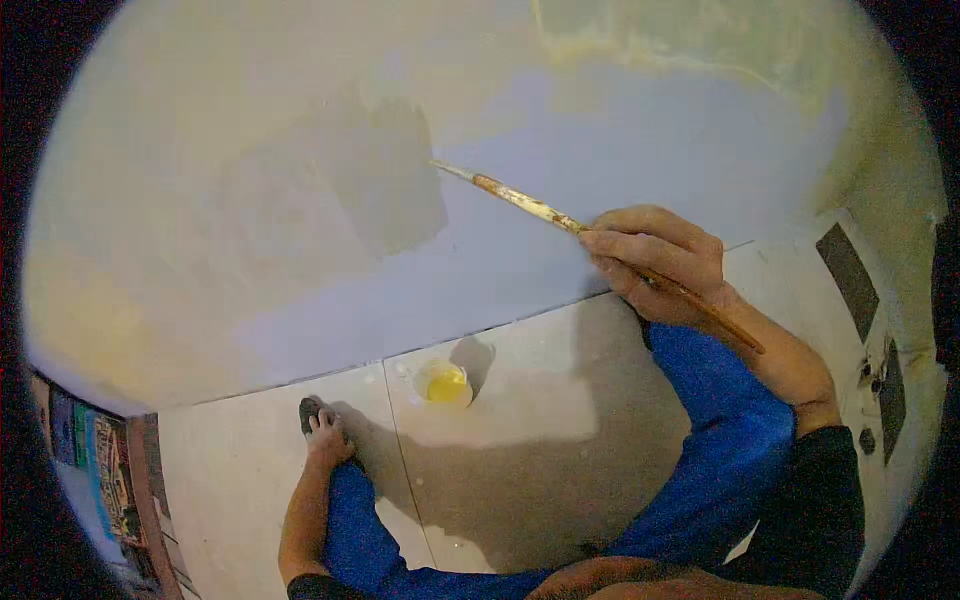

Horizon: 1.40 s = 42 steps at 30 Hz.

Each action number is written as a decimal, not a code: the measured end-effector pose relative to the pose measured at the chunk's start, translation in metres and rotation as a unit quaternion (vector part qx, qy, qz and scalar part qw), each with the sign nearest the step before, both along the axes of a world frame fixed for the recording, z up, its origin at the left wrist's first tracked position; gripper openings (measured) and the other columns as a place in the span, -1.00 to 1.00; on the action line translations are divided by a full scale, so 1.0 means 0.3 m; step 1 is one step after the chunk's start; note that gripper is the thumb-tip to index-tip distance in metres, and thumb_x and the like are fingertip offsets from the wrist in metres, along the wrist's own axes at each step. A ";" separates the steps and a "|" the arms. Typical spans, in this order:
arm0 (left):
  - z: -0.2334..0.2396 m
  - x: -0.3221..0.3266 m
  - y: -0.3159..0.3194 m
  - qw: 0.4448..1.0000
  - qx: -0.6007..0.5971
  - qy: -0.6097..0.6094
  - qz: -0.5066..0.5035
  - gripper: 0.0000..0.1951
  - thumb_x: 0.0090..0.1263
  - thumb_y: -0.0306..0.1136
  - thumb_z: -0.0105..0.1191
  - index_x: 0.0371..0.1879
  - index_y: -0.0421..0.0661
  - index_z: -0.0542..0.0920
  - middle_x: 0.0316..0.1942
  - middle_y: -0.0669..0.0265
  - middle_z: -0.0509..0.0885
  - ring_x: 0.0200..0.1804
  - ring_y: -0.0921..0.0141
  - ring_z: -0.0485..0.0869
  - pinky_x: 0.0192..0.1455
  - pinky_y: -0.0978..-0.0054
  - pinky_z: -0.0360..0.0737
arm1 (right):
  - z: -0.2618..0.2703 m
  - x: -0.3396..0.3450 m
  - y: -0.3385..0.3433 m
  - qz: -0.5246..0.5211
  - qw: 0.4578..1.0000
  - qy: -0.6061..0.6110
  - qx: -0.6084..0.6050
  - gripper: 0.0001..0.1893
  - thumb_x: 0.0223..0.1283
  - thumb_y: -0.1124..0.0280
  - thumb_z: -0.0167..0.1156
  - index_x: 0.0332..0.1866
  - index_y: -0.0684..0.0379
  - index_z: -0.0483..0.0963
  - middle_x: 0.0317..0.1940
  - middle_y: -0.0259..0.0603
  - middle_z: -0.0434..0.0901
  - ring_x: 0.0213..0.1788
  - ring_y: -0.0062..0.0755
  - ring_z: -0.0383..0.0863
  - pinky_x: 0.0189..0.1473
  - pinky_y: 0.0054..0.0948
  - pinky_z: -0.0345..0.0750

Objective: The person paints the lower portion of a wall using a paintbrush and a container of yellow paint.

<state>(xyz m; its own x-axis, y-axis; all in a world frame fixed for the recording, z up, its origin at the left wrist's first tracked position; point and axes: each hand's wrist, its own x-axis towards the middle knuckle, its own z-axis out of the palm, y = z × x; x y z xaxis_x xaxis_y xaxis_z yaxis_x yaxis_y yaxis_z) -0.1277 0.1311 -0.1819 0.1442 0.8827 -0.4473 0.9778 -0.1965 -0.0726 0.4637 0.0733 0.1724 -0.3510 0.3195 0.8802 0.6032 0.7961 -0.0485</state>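
My right hand (656,259) holds a long-handled artist's paintbrush (525,201), its ferrule speckled and its handle brown. The brush tip points up and left at the edge of a grey-beige painted patch (397,180) on the wall; whether it touches cannot be told. Around that patch the wall (585,135) is painted pale lilac-blue. My left hand (330,441) rests low at the left, by my knee, over a dark object or shoe tip (308,415). Between my legs and the wall, a small cup of yellow paint (446,386) stands on the tiled floor.
The wall meets the pale floor tiles (517,341) along a dark line. A doorway frame (146,495) with stacked, colourful things beyond lies at far left. Dark flat panels (847,281) and small items are at far right. My blue-trousered legs (720,450) are bent on both sides.
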 end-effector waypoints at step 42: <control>-0.164 -0.123 -0.045 0.989 -0.032 0.136 -0.056 -0.04 0.23 0.34 0.27 0.50 -0.10 0.44 0.55 0.01 0.39 0.52 -0.64 0.01 0.20 -0.90 0.16 | 0.023 -0.032 0.020 -0.031 0.999 0.017 -0.013 -0.61 0.30 0.62 0.33 0.24 0.22 0.64 0.09 -0.03 0.76 0.05 -0.07 0.79 0.12 -0.24 0.71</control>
